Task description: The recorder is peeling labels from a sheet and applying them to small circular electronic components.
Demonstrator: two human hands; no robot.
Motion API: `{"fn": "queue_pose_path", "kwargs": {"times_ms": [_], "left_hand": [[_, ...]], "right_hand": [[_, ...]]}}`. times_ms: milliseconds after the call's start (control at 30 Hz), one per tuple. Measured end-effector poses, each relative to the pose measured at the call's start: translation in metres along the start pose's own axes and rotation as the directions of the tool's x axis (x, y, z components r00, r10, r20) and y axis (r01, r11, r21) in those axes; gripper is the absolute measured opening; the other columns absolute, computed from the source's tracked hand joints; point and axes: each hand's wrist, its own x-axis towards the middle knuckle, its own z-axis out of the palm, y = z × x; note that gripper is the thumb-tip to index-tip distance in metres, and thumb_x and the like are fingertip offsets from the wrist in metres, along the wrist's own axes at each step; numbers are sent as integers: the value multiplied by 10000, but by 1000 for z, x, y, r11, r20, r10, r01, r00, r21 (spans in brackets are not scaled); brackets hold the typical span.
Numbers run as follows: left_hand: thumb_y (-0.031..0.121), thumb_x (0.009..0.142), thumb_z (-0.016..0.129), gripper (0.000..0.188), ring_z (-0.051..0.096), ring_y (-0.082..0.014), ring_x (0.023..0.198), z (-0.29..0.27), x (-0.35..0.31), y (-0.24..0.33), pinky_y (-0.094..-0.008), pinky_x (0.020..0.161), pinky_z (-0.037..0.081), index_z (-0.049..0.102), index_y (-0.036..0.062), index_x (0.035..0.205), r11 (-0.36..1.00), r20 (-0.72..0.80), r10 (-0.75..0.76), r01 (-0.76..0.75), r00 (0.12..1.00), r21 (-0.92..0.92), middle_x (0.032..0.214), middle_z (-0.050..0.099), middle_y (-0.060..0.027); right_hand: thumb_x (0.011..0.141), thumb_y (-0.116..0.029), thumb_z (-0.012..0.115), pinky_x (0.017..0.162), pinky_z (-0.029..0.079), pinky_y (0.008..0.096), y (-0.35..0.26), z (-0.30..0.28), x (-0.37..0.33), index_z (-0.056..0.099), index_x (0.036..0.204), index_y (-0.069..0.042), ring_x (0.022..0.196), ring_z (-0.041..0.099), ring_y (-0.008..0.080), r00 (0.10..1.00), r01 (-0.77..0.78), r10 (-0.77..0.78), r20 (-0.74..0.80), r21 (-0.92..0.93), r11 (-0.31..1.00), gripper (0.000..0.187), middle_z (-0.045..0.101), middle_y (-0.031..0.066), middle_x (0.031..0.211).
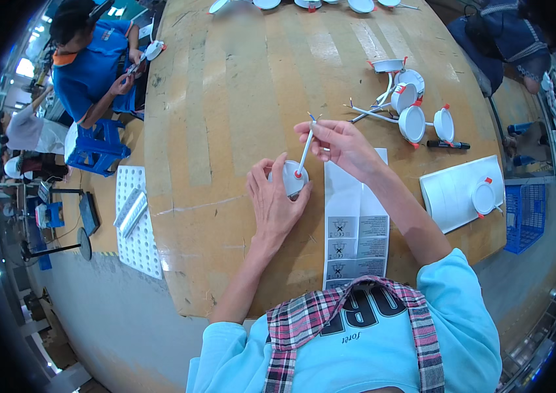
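Note:
A small round white downlight lies on the table with its back up, and my left hand is closed around its rim. From a red grommet on it rises a white cable with bare coloured wire ends at the top. My right hand pinches that cable near its stripped end, between thumb and fingers. Beside my right forearm lies a strip of printed labels, its upper part blank white.
Several white downlights with red clips and cables cluster at the right, near a black marker. One more downlight sits on white sheets. More line the far edge. At the left are a perforated white tray and a seated co-worker.

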Motion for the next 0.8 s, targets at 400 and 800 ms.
{"fn": "queue_pose_path", "kwargs": {"times_ms": [400, 800], "left_hand": [[225, 641, 783, 558, 427, -327, 1031, 12, -12, -1, -426, 905, 351, 463, -6, 1036, 994, -98, -35, 25, 995, -105, 1101, 450, -161], [287, 664, 797, 702, 378, -333, 1178, 14, -15, -6, -458, 980, 302, 421, -20, 1171, 998, -152, -55, 57, 987, 12, 1254, 401, -198]], "right_hand": [[908, -137, 623, 572, 418, 186, 6, 5, 4, 690, 997, 7, 670, 525, 57, 988, 155, -146, -58, 208, 966, 182, 638, 32, 826], [868, -100, 649, 639, 476, 260, -18, 14, -11, 678, 1043, -25, 713, 595, 138, 760, 346, -629, -164, -717, 605, 193, 664, 71, 895]]}}
